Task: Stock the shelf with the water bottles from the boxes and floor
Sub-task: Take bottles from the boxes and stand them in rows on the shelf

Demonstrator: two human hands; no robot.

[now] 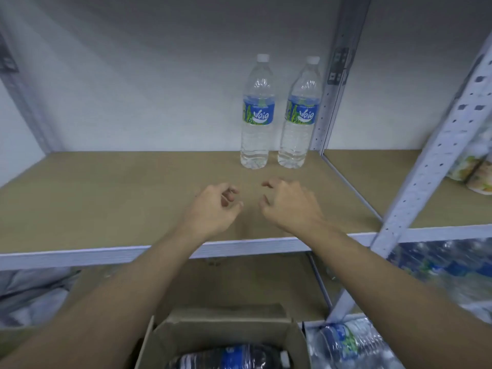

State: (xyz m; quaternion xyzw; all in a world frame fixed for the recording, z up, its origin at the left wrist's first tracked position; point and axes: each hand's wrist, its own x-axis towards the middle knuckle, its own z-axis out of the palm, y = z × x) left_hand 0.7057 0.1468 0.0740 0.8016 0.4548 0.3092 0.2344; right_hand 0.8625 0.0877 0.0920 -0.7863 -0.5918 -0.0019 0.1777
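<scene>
Held left hand [213,206] and right hand [290,206] side by side over the shelf [106,198], near its front edge and apart from each other. Had the fingers of both loosely curled, gripping nothing (backs up, thumbs turned inward). Touched no bottle with either hand.

Saw two bottles standing upright at the back right of the board, against the wall: left bottle [257,113] and right bottle [299,115], just beside each other with a thin gap at the base, white caps on, blue labels facing forward. Saw the right one close to the rear upright.

Looked down past the forearms at the box [221,334], flaps open, with a boxed bottle [231,358] lying on its side inside, cap to the right. Noted a wrapped pack [346,342] just right of the box, and more wrapped bottles [439,265] on the lower tier further right, blurred. Noted packets [476,166] on the neighbouring shelf beyond the post [431,155].
</scene>
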